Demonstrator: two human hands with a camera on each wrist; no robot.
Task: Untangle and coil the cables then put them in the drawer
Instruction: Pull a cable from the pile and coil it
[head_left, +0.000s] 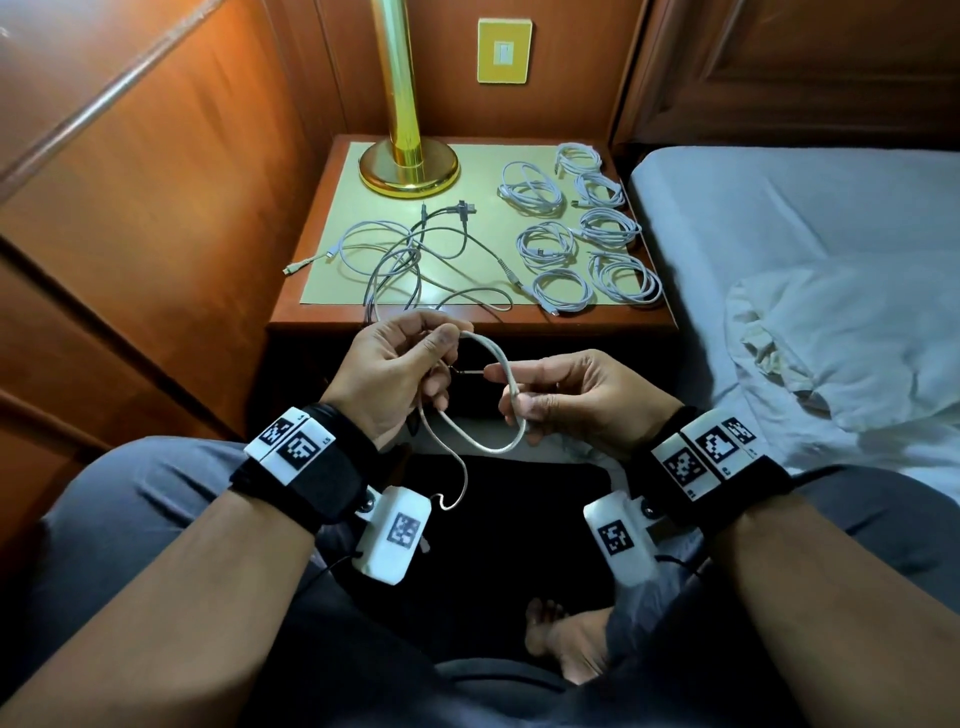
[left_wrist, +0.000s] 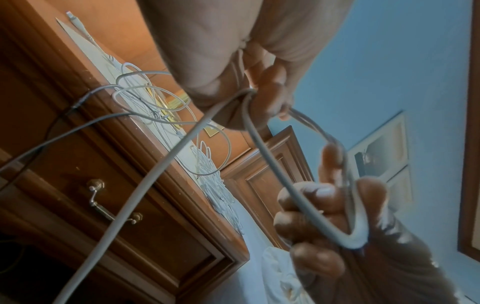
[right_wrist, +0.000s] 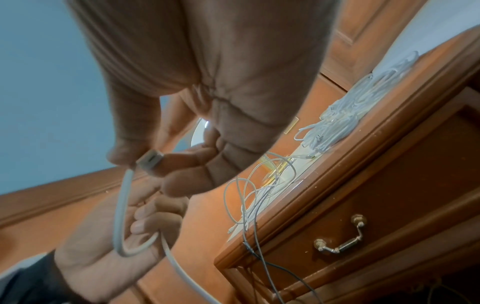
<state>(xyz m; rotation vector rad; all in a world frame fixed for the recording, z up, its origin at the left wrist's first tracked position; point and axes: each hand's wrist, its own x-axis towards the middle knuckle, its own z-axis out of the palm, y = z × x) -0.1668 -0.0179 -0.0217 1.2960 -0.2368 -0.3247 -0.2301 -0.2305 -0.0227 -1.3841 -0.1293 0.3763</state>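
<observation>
A white cable (head_left: 498, 395) is held as a single loop in the air between the two hands, over the person's lap and just short of the front edge of the counter (head_left: 467, 325). The left hand (head_left: 395, 371) has its fingers (left_wrist: 270, 86) curled round the top of the loop, pinching the strands against the thumb, and a loose tail of the cable hangs below this hand toward the lap. The right hand (head_left: 566, 392) pinches the cable's plug (right_wrist: 150, 159) between thumb and forefinger, while its other fingers (right_wrist: 155, 209) curl round the lower bend of the loop. Beyond the fingers, on the near-left part of the counter, lies a tangle of loose cables (head_left: 400, 260), grey and white, some trailing over the front edge. Farther off and to the right of the hands lie seven coiled cables (head_left: 576, 223) in a rough cluster, apart from the tangle. Under the counter top, the drawer (right_wrist: 363, 216) is closed, with its brass handle (right_wrist: 340, 238) hanging on the front. A brass lamp base (head_left: 409, 169) stands at the back, and a bed (head_left: 805, 234) lies to the right.
</observation>
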